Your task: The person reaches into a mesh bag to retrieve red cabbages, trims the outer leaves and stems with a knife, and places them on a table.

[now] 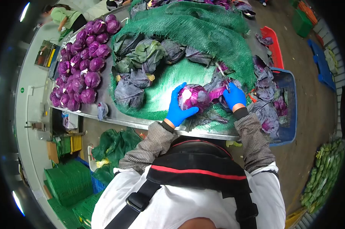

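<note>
In a blue glove, my left hand [177, 107] is wrapped round the near left side of a red cabbage [194, 98], whose pale cut end faces up. My right hand [234, 96], also gloved in blue, grips a knife [221, 70] with its narrow blade pointing away from me. A purple outer leaf [217, 92] stretches between the cabbage and my right fingers. Both hands are over a green mesh sack [168, 82] spread on the metal table [121, 119]. Untrimmed cabbages with dark outer leaves [129, 93] lie on the mesh to the left.
Trimmed red cabbages [81, 65] are heaped on the table's left end. Loose leaves [265, 110] hang over the right edge into a blue crate [290, 114]. Behind it stands a red crate [271, 42]. Bagged green vegetables [323, 173] lie on the floor. Another person [65, 17] stands far left.
</note>
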Demonstrator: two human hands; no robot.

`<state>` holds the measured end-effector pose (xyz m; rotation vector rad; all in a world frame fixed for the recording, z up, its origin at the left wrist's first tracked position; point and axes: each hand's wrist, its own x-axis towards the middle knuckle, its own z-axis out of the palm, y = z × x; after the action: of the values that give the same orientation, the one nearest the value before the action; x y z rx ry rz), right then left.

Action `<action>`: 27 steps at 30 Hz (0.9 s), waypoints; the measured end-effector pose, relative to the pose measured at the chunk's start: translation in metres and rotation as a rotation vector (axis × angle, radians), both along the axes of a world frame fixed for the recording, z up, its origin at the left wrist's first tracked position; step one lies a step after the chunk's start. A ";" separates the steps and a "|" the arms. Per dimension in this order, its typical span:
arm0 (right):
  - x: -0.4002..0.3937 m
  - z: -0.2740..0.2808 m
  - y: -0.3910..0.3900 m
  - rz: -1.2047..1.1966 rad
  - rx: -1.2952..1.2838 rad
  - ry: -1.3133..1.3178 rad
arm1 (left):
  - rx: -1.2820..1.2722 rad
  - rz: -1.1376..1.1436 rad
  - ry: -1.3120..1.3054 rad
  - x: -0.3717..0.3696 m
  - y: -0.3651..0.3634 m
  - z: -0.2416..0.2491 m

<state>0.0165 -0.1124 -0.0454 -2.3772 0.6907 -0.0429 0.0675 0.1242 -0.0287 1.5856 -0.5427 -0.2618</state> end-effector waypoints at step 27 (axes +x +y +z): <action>-0.012 0.093 0.015 0.200 0.379 -0.354 | -0.764 -0.264 1.078 0.009 -0.032 0.029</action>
<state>0.0046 -0.0974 0.0473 -1.9909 0.2623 -0.2208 0.0766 0.0919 0.0001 0.4745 0.0338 -0.9126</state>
